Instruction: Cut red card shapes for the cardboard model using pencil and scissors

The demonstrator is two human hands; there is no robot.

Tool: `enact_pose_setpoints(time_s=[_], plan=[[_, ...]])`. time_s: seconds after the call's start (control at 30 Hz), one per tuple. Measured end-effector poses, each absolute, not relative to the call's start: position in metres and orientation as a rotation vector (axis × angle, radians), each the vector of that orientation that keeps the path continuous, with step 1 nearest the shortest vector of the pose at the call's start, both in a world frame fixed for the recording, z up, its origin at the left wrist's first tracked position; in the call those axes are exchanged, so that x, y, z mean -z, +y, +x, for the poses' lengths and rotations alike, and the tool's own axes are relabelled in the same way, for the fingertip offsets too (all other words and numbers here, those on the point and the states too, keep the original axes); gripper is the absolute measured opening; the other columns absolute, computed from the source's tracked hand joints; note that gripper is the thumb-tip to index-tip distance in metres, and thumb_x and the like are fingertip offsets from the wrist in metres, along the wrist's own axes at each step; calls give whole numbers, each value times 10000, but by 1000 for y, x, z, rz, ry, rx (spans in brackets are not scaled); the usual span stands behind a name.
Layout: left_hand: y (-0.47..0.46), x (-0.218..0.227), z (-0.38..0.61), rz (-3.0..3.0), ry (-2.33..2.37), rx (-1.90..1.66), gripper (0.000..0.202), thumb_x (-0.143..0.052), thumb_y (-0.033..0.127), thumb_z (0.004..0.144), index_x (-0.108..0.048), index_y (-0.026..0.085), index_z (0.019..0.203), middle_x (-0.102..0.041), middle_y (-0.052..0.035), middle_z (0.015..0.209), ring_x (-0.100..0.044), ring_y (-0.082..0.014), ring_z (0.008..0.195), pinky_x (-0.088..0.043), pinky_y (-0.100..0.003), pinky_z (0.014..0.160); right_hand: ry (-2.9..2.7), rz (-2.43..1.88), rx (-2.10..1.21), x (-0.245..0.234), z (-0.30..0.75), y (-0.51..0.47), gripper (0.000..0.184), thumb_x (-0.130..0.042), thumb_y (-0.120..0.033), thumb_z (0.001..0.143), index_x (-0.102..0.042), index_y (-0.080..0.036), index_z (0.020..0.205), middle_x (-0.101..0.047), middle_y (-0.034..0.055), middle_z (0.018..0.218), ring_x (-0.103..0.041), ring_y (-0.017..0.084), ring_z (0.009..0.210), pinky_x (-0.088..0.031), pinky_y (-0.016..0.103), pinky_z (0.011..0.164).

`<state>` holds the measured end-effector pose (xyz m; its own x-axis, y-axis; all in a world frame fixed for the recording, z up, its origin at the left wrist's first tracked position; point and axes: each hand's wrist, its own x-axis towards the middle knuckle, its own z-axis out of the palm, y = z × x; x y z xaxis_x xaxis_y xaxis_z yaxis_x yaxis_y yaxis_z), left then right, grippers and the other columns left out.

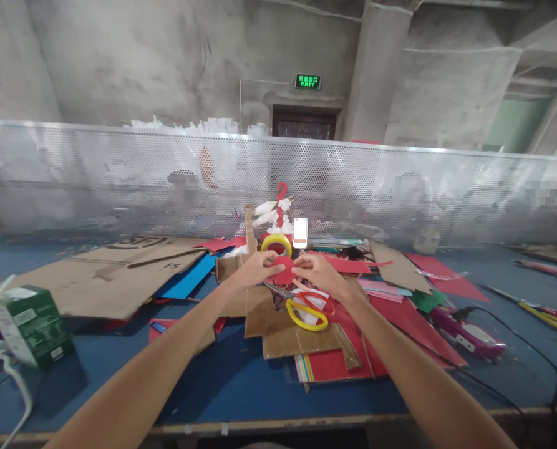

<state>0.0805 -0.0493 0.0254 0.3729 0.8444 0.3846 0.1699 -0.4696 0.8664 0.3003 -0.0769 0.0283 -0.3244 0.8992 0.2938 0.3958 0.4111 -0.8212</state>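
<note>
Between my two hands is a small round piece of red paper (284,270), held up over the middle of the table. My left hand (259,268) pinches its left edge with thumb and fingers. The right edge is gripped by my right hand (313,272). Just below lie scissors (309,312) with yellow and red handles, on cut pieces of brown cardboard (297,343). Right behind the paper stands a roll of yellow tape (276,242). Farther back rises a red strip with white paper flowers (280,215).
A large cardboard sheet (95,274) and blue paper (189,277) lie at left, near a green box (32,324). Red paper (409,324) and a purple corded device (469,333) are at right. More scissors (535,308) lie far right. A perforated metal screen (119,181) borders the table's back.
</note>
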Motion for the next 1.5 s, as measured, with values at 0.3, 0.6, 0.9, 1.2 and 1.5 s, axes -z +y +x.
enact_pose_setpoints(time_s=[0.3,0.6,0.9,1.2,1.5], plan=[[-40,-26,66,1977,864,-946,274,-707,460,830,-624,204,881,-688,-18,705,-642,-162,612,-481,-270,613,-1847,-985,-723,-25,301,-73,255,-621,-338,847,-635,-157,1026,-710,54,851,-641,143,642,-466,210,498],[-44,-24,79,2131,870,-987,262,-687,441,836,-725,194,915,-703,-51,808,-634,-186,693,-449,-266,599,-1881,-1009,-795,-19,293,-73,232,-595,-392,886,-636,-165,914,-650,7,681,-531,111,493,-422,231,500],[-40,-23,68,1761,1043,-1146,282,-702,443,787,-733,176,873,-691,-38,779,-603,-169,648,-455,-263,566,-2707,-1339,-383,-25,317,-81,454,-746,-467,756,-681,-236,1142,-735,44,884,-662,225,739,-381,268,595],[-36,-24,68,1770,1064,-1256,313,-698,473,793,-731,170,866,-693,-32,782,-595,-162,662,-420,-251,579,-2682,-1425,-376,-16,307,-78,440,-690,-463,780,-698,-184,1120,-750,91,922,-667,233,745,-382,269,576],[-30,-27,63,1640,1002,-1412,350,-735,501,764,-749,174,888,-731,-25,786,-650,-198,718,-476,-284,654,-2279,-1503,-675,-27,315,-71,392,-648,-442,829,-671,-146,1086,-741,75,941,-674,192,795,-437,223,583]])
